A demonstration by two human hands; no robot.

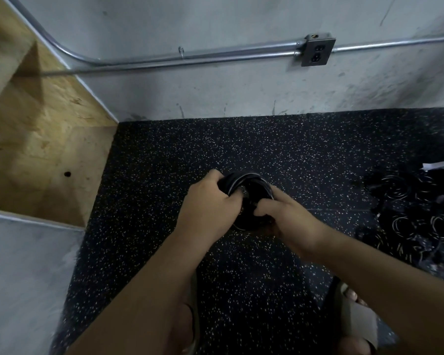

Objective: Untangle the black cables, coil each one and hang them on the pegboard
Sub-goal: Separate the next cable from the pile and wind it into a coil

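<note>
A: Hard to make out around the grip?

B: Plenty. A black coil (250, 182) against the black speckled floor (162, 162), edges lost but for a pale glint along the strands. Near side covered by both hands. Ends and plugs not findable.

A: And the grip itself?

B: With the left hand (210, 201): fingers curled over the coil's far-left rim, clamping the strands. With the right hand (282, 213): thumb reaching in toward the middle from the near-right rim, other fingers tucked under and out of sight, seemingly pinching the bundle. Coil lifted or resting on the floor: cannot tell.

A: Off to the right of the grip?

B: A heap (420, 216) of more black cables, well apart from the hands and cut off by the frame edge. Loops shown only by their highlights, too tangled to count. Beyond it a white scrap (441, 165), also cut off.

A: Counts, then?

B: Two hands, one coil between them, one heap. Beyond the grip, on the grey wall (241, 93): one outlet box (317, 49) with two sockets, and two metal conduits (215, 56) running in from its left. Left of the grip, one plywood panel (36, 124) with one small hole. Nearer than the grip, two sandalled feet: right foot (356, 319) plain enough, left foot (193, 326) mostly behind the left forearm.
</note>
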